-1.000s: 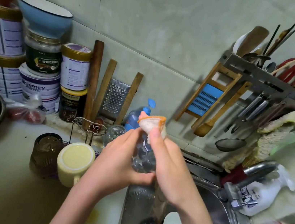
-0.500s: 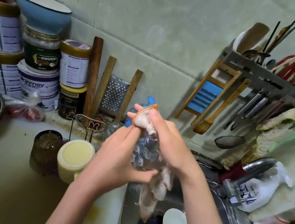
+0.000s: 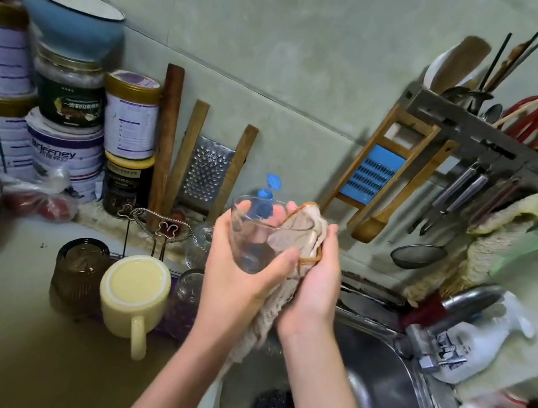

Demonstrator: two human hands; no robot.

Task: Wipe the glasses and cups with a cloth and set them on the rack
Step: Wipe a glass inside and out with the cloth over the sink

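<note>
The glass (image 3: 257, 237) is now mouth-up vs a sec ago, and the cloth (image 3: 294, 238) has gone from its top to the rim. L hand (image 3: 236, 282) grips the glass low; R hand (image 3: 317, 280) pinches cloth over the rim's right side, hands touching, above the sink (image 3: 383, 386). Cream mug (image 3: 134, 292) & brown glass (image 3: 80, 270) stand by the wire rack (image 3: 154, 222)

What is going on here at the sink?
A person is wiping a clear glass over the sink. The left hand grips the glass from the side, mouth upward. The right hand holds a cloth, which is pressed over the rim and into the glass, the rest hanging down. To the left, a yellow mug and a brown glass stand upside down by the wire rack.
</note>
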